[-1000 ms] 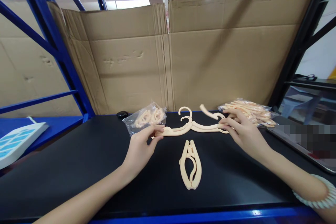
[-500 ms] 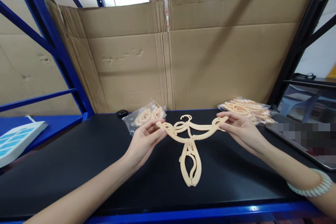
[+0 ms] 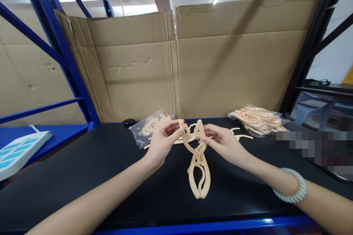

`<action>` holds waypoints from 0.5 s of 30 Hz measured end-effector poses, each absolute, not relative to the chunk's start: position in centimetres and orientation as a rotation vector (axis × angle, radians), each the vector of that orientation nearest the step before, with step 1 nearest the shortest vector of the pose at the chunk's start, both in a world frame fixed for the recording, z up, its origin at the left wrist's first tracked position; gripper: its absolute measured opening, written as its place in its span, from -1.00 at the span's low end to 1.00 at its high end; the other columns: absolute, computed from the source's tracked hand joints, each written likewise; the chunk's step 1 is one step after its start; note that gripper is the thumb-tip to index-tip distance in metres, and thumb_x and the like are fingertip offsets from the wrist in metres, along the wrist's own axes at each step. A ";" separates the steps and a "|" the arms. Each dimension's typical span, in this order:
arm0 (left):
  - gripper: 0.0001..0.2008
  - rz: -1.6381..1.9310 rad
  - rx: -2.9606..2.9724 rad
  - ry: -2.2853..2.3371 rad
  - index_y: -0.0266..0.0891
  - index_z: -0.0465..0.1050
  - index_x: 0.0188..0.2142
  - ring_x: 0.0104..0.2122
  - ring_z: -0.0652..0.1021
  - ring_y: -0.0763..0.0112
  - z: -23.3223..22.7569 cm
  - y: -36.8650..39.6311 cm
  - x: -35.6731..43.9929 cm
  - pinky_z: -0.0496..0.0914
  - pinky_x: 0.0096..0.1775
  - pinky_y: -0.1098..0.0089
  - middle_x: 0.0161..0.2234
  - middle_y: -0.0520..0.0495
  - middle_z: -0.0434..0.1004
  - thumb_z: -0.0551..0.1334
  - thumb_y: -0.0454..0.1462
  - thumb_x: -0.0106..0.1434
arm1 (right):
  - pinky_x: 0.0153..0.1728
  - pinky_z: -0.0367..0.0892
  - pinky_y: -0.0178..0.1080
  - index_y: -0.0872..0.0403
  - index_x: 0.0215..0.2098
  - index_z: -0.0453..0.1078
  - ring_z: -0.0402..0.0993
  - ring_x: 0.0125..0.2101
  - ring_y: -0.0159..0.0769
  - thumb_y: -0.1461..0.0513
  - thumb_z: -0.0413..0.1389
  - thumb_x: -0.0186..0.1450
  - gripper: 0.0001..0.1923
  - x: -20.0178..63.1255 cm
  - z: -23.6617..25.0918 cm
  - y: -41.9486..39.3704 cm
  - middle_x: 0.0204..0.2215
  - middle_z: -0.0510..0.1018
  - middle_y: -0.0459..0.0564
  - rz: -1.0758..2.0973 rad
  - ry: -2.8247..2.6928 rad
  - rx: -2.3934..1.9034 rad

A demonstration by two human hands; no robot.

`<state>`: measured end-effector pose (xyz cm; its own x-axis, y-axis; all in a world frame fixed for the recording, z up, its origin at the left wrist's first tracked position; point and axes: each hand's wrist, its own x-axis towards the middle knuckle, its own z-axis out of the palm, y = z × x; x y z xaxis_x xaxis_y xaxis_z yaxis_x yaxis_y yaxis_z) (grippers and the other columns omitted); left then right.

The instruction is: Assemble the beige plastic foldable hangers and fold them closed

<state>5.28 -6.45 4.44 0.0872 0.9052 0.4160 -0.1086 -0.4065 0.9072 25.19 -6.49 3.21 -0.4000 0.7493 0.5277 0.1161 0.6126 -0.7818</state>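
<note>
My left hand (image 3: 164, 140) pinches the upper end of one arm of a cream plastic folding hanger (image 3: 190, 148). Fingers of my right hand (image 3: 222, 143) are closed on its other arm, and the two arms stand up close together in a narrow V. Just below, a folded cream hanger piece (image 3: 207, 176) points toward the front edge; whether it is joined to the held arms I cannot tell. Behind my hands another cream hanger (image 3: 244, 137) lies spread on the black tabletop (image 3: 116, 180), its middle partly hidden.
A clear bag of cream hanger parts (image 3: 149, 126) lies at the back left, a fuller bag (image 3: 257, 119) at the back right. A small black object (image 3: 128, 122) sits near the cardboard wall (image 3: 132, 69). A white-and-blue panel (image 3: 23, 150) is at far left.
My hands have come toward each other, swinging the held hanger's arms from widely spread to nearly upright and close together. The spread hanger behind now shows at both sides.
</note>
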 end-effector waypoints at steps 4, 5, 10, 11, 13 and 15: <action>-0.73 1.483 1.551 0.812 -0.23 0.51 -0.15 -0.13 0.56 0.35 3.6 -6.8 5.4 0.42 -0.01 0.35 -0.17 -0.08 0.59 0.36 -0.28 0.11 | -0.19 0.49 -0.14 0.06 -0.06 0.42 0.56 -0.23 -0.20 0.16 0.13 0.26 -0.71 25.6 2.8 -6.9 -0.21 0.61 0.03 0.845 -1.780 -0.736; -0.73 1.494 1.570 0.796 -0.22 0.51 -0.15 -0.13 0.55 0.37 3.5 -6.9 5.4 0.43 -0.03 0.38 -0.17 -0.06 0.59 0.36 -0.30 0.12 | -0.20 0.49 -0.14 0.06 -0.04 0.41 0.57 -0.24 -0.19 0.15 0.14 0.25 -0.69 25.6 2.8 -7.0 -0.23 0.62 0.03 0.852 -1.744 -0.743; -0.74 1.433 1.655 0.712 -0.18 0.50 -0.14 -0.13 0.56 0.38 3.6 -7.5 5.9 0.46 -0.08 0.42 -0.15 -0.04 0.59 0.34 -0.32 0.14 | -0.23 0.49 -0.16 0.07 -0.06 0.39 0.59 -0.28 -0.18 0.16 0.17 0.23 -0.68 25.2 2.8 -7.4 -0.29 0.63 0.02 0.830 -1.687 -0.812; -0.75 1.424 1.670 0.712 -0.18 0.50 -0.13 -0.13 0.56 0.38 3.7 -7.6 6.0 0.46 -0.08 0.42 -0.14 -0.04 0.59 0.33 -0.31 0.16 | -0.23 0.49 -0.16 0.07 -0.06 0.39 0.59 -0.28 -0.18 0.17 0.16 0.23 -0.69 25.1 2.8 -7.4 -0.27 0.63 0.02 0.838 -1.696 -0.805; -0.76 1.423 1.693 0.726 -0.18 0.50 -0.13 -0.15 0.57 0.38 3.8 -7.8 6.1 0.46 -0.08 0.42 -0.15 -0.04 0.60 0.32 -0.31 0.17 | -0.24 0.49 -0.18 0.06 -0.07 0.38 0.58 -0.27 -0.21 0.17 0.14 0.25 -0.71 25.0 2.8 -7.6 -0.22 0.62 0.03 0.867 -1.708 -0.766; -0.77 1.422 1.708 0.744 -0.19 0.50 -0.13 -0.17 0.58 0.37 3.8 -7.9 6.1 0.47 -0.09 0.40 -0.16 -0.05 0.60 0.31 -0.30 0.19 | -0.22 0.48 -0.19 0.06 -0.07 0.37 0.57 -0.27 -0.24 0.17 0.12 0.27 -0.73 25.0 2.8 -7.6 -0.19 0.61 0.03 0.900 -1.709 -0.721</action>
